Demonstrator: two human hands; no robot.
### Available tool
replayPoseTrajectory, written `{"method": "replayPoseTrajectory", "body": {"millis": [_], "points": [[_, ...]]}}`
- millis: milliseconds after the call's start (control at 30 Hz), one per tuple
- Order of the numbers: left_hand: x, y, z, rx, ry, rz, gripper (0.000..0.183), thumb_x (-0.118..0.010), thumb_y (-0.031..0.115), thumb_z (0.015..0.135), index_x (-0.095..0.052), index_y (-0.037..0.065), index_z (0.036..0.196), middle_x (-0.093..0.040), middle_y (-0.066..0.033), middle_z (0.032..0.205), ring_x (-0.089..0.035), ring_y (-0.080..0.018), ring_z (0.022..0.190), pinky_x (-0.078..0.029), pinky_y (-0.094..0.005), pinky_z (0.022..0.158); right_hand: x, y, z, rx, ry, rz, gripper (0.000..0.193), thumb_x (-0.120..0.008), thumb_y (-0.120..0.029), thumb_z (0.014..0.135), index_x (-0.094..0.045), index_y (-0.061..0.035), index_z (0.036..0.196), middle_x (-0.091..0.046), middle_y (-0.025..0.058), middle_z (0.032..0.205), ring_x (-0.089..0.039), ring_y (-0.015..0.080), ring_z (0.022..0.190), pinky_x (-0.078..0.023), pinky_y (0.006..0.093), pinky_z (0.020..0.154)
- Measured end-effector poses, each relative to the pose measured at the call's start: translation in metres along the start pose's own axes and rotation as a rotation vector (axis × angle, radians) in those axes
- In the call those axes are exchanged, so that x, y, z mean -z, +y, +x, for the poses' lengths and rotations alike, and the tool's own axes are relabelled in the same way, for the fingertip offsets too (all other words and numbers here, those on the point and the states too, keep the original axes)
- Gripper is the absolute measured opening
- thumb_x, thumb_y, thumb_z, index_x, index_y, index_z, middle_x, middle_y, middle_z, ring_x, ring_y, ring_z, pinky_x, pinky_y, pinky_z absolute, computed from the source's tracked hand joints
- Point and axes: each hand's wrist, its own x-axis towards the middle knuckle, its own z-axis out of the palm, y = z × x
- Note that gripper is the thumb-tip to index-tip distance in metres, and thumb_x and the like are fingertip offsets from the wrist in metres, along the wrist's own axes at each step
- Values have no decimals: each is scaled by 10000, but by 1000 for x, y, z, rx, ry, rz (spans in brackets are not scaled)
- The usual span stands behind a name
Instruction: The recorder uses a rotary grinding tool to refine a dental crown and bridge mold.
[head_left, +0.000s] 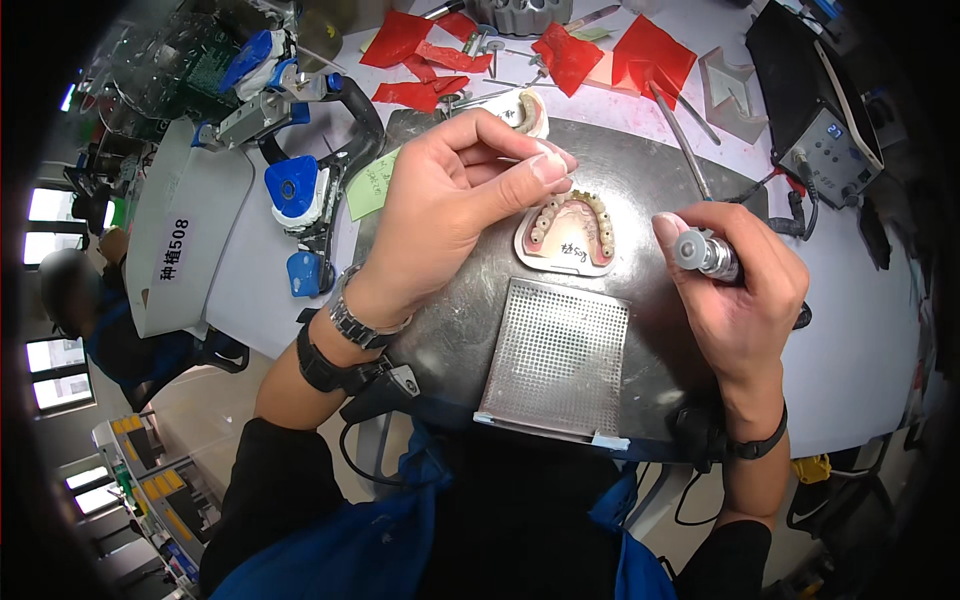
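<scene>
My left hand (450, 195) hovers over the far left part of the dental model, thumb and fingertips pinched together. Whatever sits in that pinch is too small or too hidden to name. The dental model (568, 256), a pale horseshoe arch of teeth with pinkish gums and handwriting on its base, lies on the metal plate (450, 340). To its right, my right hand (745, 290) is wrapped round a silvery metal cylinder (706, 256) with a round grey end and a dark body. A second dental model (536, 112) lies beyond my left hand, partly covered by it.
A perforated metal tray (560, 355) lies at the near edge. Articulators with blue mounts (293, 187) and a white bin (195, 225) stand left. Red wax sheets (655, 55) and tools lie at the back. A black control box (825, 125) with cables stands right.
</scene>
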Motion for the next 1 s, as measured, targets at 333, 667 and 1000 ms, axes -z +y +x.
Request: {"method": "replayPoseTrajectory", "body": {"millis": [333, 667, 1000], "points": [[-16, -20, 13, -38, 33, 551, 213, -800, 49, 820, -723, -29, 1003, -723, -80, 986, -700, -125, 891, -557, -240, 801, -6, 12, -1, 32, 0, -75, 163, -783, -103, 705, -631, -91, 760, -600, 63, 621, -602, 259, 548, -431, 375, 480], [-13, -17, 4, -213, 44, 984, 406, -773, 60, 792, -637, 27, 1173, -667, -74, 1060, -646, -170, 978, -511, -307, 908, -6, 15, -3, 32, -81, -82, 187, -784, -103, 671, -672, -99, 821, -604, 55, 638, -608, 258, 552, -447, 378, 491], [-18, -15, -5, -161, -132, 370, 597, -736, -82, 794, -469, -21, 1325, -527, -105, 1303, -619, -198, 1158, -519, -334, 1019, -2, 7, 1, 86, -201, 89, 474, -861, -242, 679, -713, -30, 1076, -721, 118, 831, -694, 262, 653, -530, 337, 567]]}}
